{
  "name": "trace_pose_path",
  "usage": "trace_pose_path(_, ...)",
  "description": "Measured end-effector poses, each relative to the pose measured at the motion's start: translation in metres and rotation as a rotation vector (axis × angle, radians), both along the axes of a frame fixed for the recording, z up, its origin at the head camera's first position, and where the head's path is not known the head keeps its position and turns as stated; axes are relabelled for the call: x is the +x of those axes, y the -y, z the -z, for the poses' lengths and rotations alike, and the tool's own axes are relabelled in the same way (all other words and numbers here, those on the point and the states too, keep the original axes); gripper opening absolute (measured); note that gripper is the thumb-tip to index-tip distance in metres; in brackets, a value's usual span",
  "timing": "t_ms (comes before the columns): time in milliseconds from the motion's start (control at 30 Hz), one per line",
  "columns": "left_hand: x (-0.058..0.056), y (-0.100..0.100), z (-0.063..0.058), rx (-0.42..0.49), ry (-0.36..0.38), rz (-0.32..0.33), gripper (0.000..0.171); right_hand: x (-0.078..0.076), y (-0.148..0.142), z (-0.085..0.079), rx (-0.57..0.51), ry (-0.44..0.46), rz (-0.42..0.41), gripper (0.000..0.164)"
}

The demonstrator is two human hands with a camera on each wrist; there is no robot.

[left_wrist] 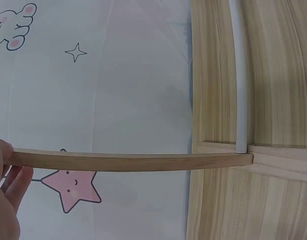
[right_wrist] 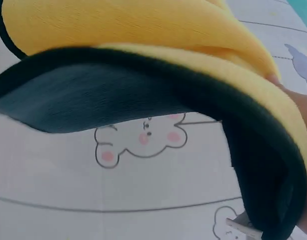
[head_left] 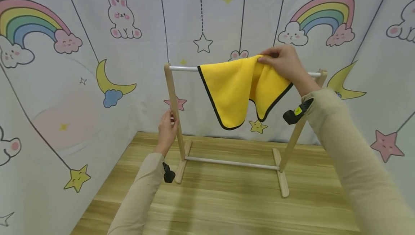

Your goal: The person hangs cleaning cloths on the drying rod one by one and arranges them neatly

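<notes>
A yellow cloth [head_left: 223, 92] with black edging hangs at the white top bar [head_left: 184, 69] of a small wooden rack. My right hand [head_left: 286, 63] pinches the cloth's upper edge, right of its middle, and a fold drops below the fingers. In the right wrist view the cloth's underside [right_wrist: 118, 95] looks dark blue-grey; my right hand [right_wrist: 304, 117] is mostly hidden behind it. Lower and to the left, my left hand [head_left: 167, 130] holds the rack's left post [head_left: 173, 94]. The left wrist view shows thumb and fingers of that hand [left_wrist: 8, 200] around the post [left_wrist: 128, 162].
The rack stands on a wood-grain surface [head_left: 227, 199], on two flat feet joined by a white lower bar [head_left: 231, 163]. Its right post [head_left: 293, 143] leans outward. A white backdrop [head_left: 149, 54] with cartoon rabbits, rainbows and stars rises behind and at the sides.
</notes>
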State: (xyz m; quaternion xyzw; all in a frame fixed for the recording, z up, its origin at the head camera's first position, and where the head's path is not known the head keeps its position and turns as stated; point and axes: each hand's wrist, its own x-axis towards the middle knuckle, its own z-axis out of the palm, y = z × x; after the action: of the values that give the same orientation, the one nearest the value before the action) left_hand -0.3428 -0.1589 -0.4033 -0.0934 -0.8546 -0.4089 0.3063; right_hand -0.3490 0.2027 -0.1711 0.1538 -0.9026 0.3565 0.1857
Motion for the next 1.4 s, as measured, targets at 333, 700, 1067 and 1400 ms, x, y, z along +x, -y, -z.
trace_pose_path(333, 0.002, 0.002, -0.001, 0.012, -0.002, 0.012, 0.036, 0.010, -0.009, 0.000, 0.166, 0.033, -0.009, 0.037)
trace_pose_path(700, 0.008, -0.016, -0.029, 0.092, -0.405, -0.190, 0.016, 0.023, -0.028, -0.001, 0.232, 0.065, -0.084, 0.039)
trace_pose_path(1067, 0.022, -0.078, -0.062, 0.266, 0.019, 0.328, 0.047, 0.024, -0.029, 0.002, 0.219, 0.025, -0.071, 0.033)
trace_pose_path(1400, 0.021, -0.093, -0.062, 0.348, 0.020, 0.325, 0.023, 0.023, -0.028, 0.002, 0.228, -0.046, -0.018, 0.025)
